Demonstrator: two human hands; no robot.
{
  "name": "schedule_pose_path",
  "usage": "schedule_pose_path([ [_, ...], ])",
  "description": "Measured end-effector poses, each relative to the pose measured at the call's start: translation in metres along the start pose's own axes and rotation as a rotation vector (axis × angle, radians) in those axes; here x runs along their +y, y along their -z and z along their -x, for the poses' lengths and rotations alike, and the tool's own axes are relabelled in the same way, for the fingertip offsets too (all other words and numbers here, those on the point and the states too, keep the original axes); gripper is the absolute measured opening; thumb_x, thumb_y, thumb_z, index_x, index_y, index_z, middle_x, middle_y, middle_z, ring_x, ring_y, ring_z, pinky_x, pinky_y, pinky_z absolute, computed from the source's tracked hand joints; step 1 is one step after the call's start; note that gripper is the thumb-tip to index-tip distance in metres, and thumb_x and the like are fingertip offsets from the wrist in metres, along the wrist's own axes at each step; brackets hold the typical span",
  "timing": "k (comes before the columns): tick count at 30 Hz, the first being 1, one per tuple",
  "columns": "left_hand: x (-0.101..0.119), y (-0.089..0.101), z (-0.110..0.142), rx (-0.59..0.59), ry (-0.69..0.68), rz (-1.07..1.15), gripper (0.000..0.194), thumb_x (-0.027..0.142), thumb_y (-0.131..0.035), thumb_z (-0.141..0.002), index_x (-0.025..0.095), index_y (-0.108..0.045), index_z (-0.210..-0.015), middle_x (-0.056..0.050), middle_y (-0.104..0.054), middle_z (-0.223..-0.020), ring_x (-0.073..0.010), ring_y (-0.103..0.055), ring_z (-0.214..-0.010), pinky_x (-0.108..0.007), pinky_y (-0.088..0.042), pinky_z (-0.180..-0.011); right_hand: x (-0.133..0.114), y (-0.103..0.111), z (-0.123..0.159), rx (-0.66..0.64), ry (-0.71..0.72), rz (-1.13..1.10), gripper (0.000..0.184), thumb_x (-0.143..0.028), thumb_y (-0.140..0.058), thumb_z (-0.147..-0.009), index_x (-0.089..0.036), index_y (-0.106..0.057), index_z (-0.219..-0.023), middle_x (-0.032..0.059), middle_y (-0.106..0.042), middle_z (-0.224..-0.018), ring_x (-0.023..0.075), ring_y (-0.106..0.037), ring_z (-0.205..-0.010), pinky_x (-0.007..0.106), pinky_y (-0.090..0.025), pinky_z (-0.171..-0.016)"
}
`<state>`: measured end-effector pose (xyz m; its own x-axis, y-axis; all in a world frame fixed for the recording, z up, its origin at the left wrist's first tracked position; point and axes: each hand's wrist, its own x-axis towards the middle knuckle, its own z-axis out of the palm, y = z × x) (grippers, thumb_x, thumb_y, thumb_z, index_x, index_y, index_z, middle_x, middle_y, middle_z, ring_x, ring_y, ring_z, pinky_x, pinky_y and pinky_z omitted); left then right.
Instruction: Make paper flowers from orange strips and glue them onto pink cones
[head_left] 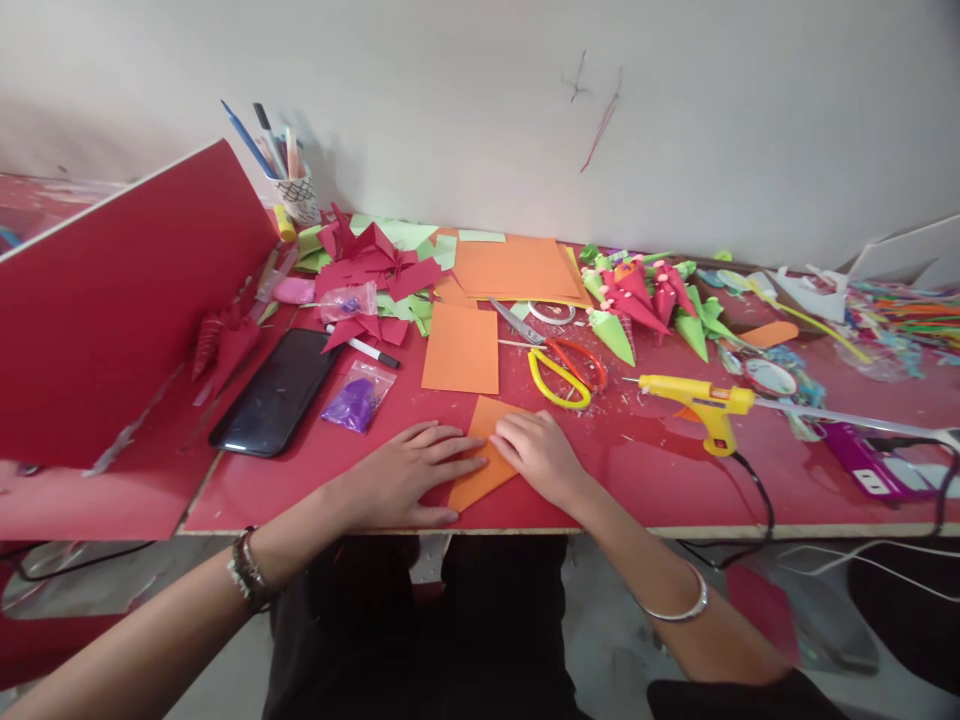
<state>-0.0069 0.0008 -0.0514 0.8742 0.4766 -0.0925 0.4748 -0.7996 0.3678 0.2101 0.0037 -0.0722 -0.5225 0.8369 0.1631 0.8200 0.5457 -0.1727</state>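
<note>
A folded piece of orange paper (480, 480) lies near the table's front edge, its top coming to a point. My left hand (420, 465) rests flat with fingers spread, the fingertips on the paper's left side. With fingers curled together, my right hand (541, 452) presses on the paper's right edge; its fingertips are partly hidden. Just beyond is a flat orange paper rectangle (461, 350). Scissors (562, 375) with red and yellow handles lie to its right.
A yellow glue gun (697, 400) lies at right, its cord hanging over the edge. Left are a black phone (276, 392) and a bag of purple beads (358, 397). Behind are red paper scraps (375, 265), stacked orange sheets (517, 270) and several paper cones (637, 298). A red board (135, 310) stands left.
</note>
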Motion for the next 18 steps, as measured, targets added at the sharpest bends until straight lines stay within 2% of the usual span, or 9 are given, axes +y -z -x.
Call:
schedule_pose_path([
  [8, -0.006, -0.002, -0.001, 0.006, -0.030, -0.013, 0.063, 0.056, -0.038, -0.077, 0.033, -0.020, -0.133, 0.002, -0.022, -0.141, -0.0231, -0.020, -0.128, -0.041, -0.009, -0.105, -0.001, -0.001, -0.001, 0.005, -0.007, 0.025, 0.021, -0.022, -0.039, -0.086, -0.017, -0.049, -0.068, 0.0005, -0.054, -0.068, 0.0125, -0.048, -0.068, 0.026, -0.027, -0.063],
  [11, -0.006, -0.002, -0.001, -0.007, -0.024, -0.029, 0.063, 0.056, -0.037, -0.077, 0.033, -0.019, -0.133, 0.002, -0.021, -0.141, -0.0225, -0.018, -0.128, -0.040, -0.008, -0.105, -0.005, 0.003, 0.005, 0.057, -0.008, 0.040, 0.017, -0.021, -0.039, -0.085, -0.016, -0.054, -0.079, 0.0039, -0.056, -0.076, 0.0154, -0.048, -0.074, 0.028, -0.031, -0.067],
  [14, -0.006, -0.002, 0.000, -0.007, -0.023, -0.038, 0.064, 0.056, -0.039, -0.077, 0.032, -0.019, -0.133, 0.002, -0.020, -0.141, -0.0223, -0.017, -0.129, -0.040, -0.008, -0.105, -0.015, 0.008, 0.020, 0.128, 0.126, 0.022, 0.021, -0.021, -0.039, -0.084, -0.019, -0.056, -0.096, 0.0072, -0.056, -0.092, 0.0186, -0.047, -0.087, 0.033, -0.033, -0.081],
  [18, -0.006, -0.003, 0.000, 0.013, -0.032, -0.026, 0.065, 0.054, -0.042, -0.076, 0.032, -0.021, -0.133, 0.003, -0.021, -0.141, -0.0232, -0.018, -0.128, -0.040, -0.011, -0.105, -0.035, 0.008, 0.043, 0.051, 0.320, -0.083, 0.027, -0.027, -0.042, -0.083, -0.024, -0.054, -0.107, 0.0059, -0.055, -0.101, 0.0183, -0.046, -0.094, 0.038, -0.029, -0.093],
])
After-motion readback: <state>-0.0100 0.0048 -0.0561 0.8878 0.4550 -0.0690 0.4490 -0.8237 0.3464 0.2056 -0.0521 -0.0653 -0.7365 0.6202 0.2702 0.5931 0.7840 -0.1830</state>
